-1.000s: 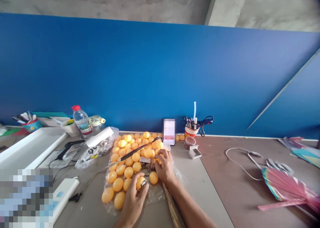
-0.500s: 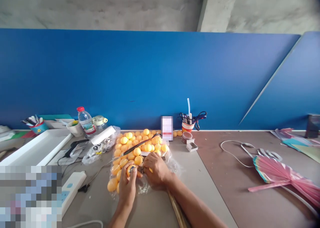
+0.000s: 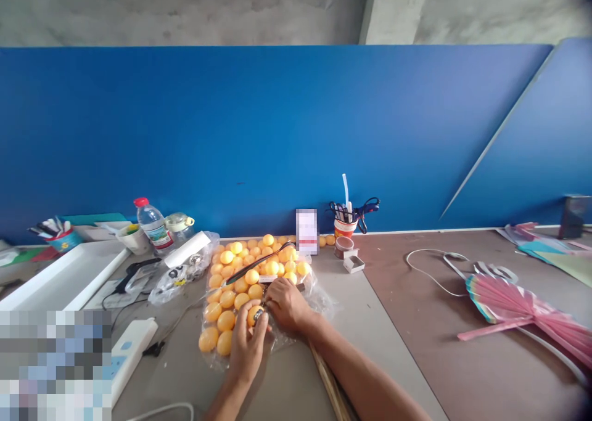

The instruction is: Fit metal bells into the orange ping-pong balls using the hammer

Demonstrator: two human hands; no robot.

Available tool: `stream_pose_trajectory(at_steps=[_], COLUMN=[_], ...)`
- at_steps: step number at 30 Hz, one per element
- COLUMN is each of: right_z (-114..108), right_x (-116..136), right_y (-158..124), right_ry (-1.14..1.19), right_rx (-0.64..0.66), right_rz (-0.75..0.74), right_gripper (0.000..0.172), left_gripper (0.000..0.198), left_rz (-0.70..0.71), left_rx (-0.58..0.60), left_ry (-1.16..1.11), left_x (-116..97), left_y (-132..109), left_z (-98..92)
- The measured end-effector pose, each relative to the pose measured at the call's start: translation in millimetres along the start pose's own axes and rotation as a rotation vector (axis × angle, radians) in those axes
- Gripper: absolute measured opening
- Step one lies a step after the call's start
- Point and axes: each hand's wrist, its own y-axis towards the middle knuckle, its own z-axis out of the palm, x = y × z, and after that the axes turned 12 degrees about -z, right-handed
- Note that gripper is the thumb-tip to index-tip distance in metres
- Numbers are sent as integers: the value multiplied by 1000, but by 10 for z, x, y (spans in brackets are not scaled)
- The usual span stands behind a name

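Note:
Several orange balls (image 3: 250, 267) lie heaped on a clear plastic bag (image 3: 319, 298) in the middle of the table. My left hand (image 3: 246, 350) is closed round one orange ball (image 3: 254, 314) that has a small metal piece on it. My right hand (image 3: 285, 307) is curled beside that ball, its fingertips pinched at the metal piece; what they hold is too small to name. A thin dark rod (image 3: 256, 264) lies across the heap.
At the left are a white tray (image 3: 60, 276), a water bottle (image 3: 152, 227), a bag of small parts (image 3: 178, 273) and a white power strip (image 3: 129, 347). A pen cup (image 3: 345, 227) stands by the blue wall. A pink fan (image 3: 513, 310) and white cable (image 3: 430, 276) lie right.
My hands have drawn together at the near end of the heap, and the left hand has shifted slightly right with its ball. The camera view has drifted a little.

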Motion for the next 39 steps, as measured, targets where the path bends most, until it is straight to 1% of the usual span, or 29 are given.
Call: stream_pose_trajectory(at_steps=[3, 5, 7, 11, 15, 17, 21, 23, 27, 31, 34, 36, 39], right_z=[-31, -45, -48, -39, -37, -33, -15, -8, -7, -23, -74, -134, -232], right_x=[-28, -40, -44, -41, -46, -55, -81, -91, -94, -88, -81, -69, -37], right_y=[0, 0, 0, -4, -14, -18, -30, -40, -49, -14, 25, 43, 51], right_ry=[69, 96, 96, 78, 139, 188, 243, 267, 346, 526, 762, 966, 1192], right_rx=[-110, -140, -139, -149, -182, -196, -214, -228, -216, -239, -295, -305, -235], right_rz=[146, 210, 223, 216, 281, 312, 314, 330, 396, 494, 548, 569, 581], right_gripper=[16, 17, 17, 15, 15, 16, 21, 23, 19, 11, 5, 11, 19], left_gripper=[46, 44, 43, 43, 43, 42, 42, 42, 42, 46, 52, 55, 54], left_rz=[42, 75, 80, 48, 33, 37, 56, 58, 46, 23, 16, -7, -31], left_rx=[1, -5, 11, 70, 103, 110, 88, 97, 127, 123, 88, 77, 104], left_ry=[66, 100, 112, 116, 111, 91, 57, 50, 57, 46, 20, -28, -93], left_x=[20, 48, 77, 129, 169, 181, 214, 243, 295, 309, 316, 322, 320], left_y=[14, 28, 39, 64, 105, 122, 141, 150, 171, 187, 196, 200, 198], left_z=[-1, 2, 9, 24, 25, 24, 29, 34, 36, 33, 37, 42, 45])
